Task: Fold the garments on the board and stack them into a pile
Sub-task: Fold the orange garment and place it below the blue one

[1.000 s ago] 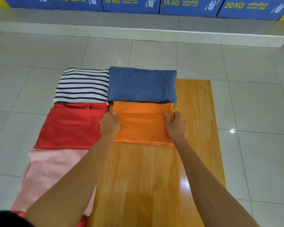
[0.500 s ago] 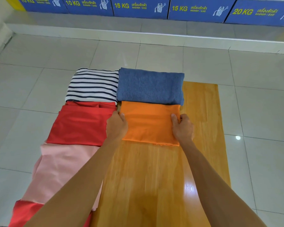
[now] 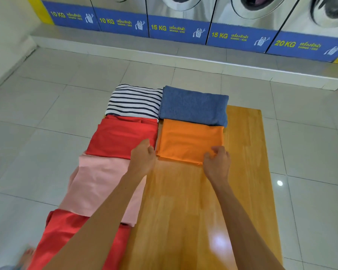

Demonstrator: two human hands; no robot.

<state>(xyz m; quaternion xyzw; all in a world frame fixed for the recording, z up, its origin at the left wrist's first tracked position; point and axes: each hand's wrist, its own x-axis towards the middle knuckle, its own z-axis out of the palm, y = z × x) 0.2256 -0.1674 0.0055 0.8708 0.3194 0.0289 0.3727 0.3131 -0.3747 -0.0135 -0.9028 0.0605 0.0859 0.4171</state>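
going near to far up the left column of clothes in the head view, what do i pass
red garment at the bottom edge → pink garment → folded red garment → striped garment

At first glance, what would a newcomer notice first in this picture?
The folded orange garment on the wooden board, with the left hand and right hand at its near corners. Behind it lies a blue garment; to the left, striped, red and pink ones.
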